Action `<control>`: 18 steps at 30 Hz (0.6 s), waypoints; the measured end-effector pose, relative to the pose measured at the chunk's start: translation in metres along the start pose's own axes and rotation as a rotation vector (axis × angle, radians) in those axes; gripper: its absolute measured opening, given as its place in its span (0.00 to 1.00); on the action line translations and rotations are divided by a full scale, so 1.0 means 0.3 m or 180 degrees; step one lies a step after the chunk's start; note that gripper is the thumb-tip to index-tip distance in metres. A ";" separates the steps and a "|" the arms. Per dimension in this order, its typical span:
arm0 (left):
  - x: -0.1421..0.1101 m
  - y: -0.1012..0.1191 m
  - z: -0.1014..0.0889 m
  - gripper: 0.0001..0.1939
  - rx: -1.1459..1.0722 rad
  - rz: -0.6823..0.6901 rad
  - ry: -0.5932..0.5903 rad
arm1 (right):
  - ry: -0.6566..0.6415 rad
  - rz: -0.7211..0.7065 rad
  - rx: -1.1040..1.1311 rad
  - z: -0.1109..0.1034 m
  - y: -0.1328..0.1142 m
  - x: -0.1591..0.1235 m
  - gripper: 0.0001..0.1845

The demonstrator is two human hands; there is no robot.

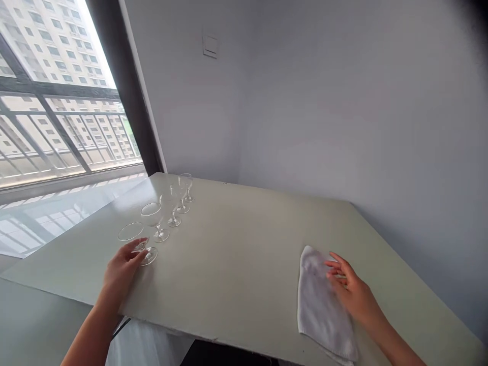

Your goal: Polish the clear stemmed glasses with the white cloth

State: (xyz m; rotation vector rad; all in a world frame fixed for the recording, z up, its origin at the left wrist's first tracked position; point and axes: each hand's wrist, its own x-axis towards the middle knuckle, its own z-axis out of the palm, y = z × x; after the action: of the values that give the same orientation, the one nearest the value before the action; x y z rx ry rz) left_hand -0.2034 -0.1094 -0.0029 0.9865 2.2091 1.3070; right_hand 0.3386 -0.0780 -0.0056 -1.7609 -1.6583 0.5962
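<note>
Five clear, stemmed drinking glasses stand in a row along the left side of the pale, smooth worktop. The left hand pinches the nearest glass low, at its stem. The right hand, fingers loosely spread, hovers at the right edge of a folded white cloth, near right; contact is unclear.

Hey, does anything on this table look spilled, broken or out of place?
Nothing stands out. The glasses stand in a row, with the left hand at the stem of the nearest glass. The cloth lies by the right hand; I see no spill or break.
</note>
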 end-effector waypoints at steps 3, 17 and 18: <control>-0.070 -0.005 0.008 0.24 -0.0254 -0.0215 0.1344 | 0.0071 -0.0407 -0.0791 0.047 0.008 -0.049 0.30; -0.445 0.109 0.319 0.14 -0.1408 0.0260 -0.0331 | -0.1481 -0.2155 -0.1455 0.339 -0.205 -0.034 0.34; -0.455 0.107 0.335 0.14 -0.1342 0.0317 -0.0509 | -0.1697 -0.2272 -0.1390 0.364 -0.249 -0.011 0.35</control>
State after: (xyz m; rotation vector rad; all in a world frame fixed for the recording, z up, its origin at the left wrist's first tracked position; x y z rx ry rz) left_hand -0.0351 -0.1396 -0.0270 1.0015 1.6885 1.5911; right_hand 0.2089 -0.0657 -0.0282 -1.1585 -2.7696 0.3916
